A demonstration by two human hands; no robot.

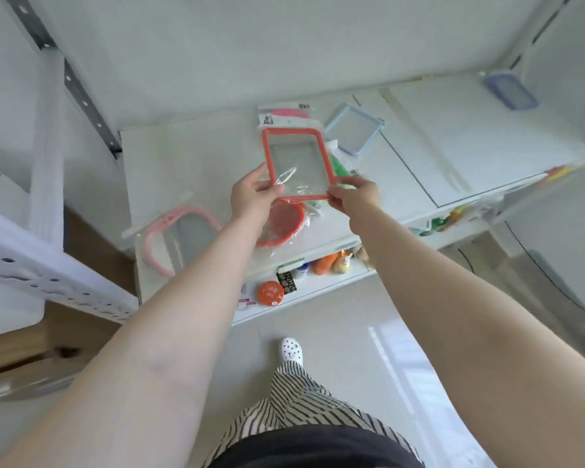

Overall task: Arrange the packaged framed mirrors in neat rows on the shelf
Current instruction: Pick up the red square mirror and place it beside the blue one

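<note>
An orange-framed rectangular mirror [298,163] in a clear plastic sleeve is held above the white shelf [183,157]. My left hand [252,194] pinches its lower left corner and my right hand [353,197] pinches its lower right corner. Below it lies a round orange-framed mirror [284,228], partly hidden by my left wrist. A pink-framed mirror [179,238] lies at the shelf's front left. A light blue framed mirror [353,130] lies behind and to the right. Pink and green packages [289,113] peek out from behind the held mirror.
A blue-lidded container [510,91] sits at the shelf's far right. The lower shelf [318,288] holds an orange round tin [271,292], bottles and small goods. A metal upright [71,82] stands at the left, with a white perforated rack [48,282] near it.
</note>
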